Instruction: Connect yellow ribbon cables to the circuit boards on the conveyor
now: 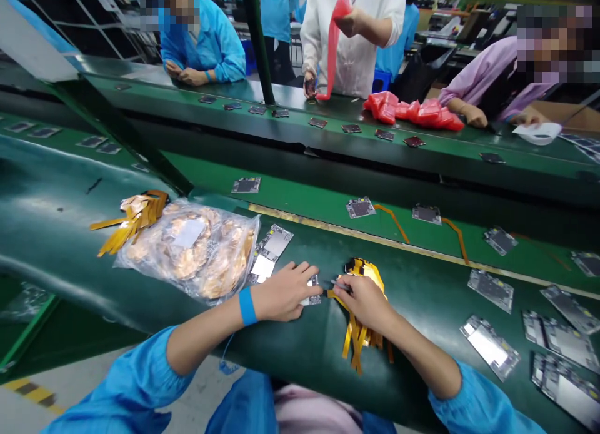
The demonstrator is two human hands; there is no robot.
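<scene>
My left hand (284,293), with a blue band at the wrist, grips a small circuit board (313,297) flat on the green bench, its fingers covering most of it. Just right of that board, my right hand (365,297) is closed in a pinch on an orange flex cable (332,294), whose dark end lies near the board's edge. A slim grey thing also shows at the right fingertips; its kind is unclear. Under and beside the right hand is a bunch of orange flex cables (359,343). Two more circuit boards (275,241) lie beyond my left hand.
A clear plastic bag (187,246) of coppery flex cables lies left, beside a loose cable bunch (135,218). Several circuit boards (490,346) lie right. Boards, some with cables, rest on the green conveyor (300,199). A green post (122,134) stands left. Co-workers (201,40) are across the line.
</scene>
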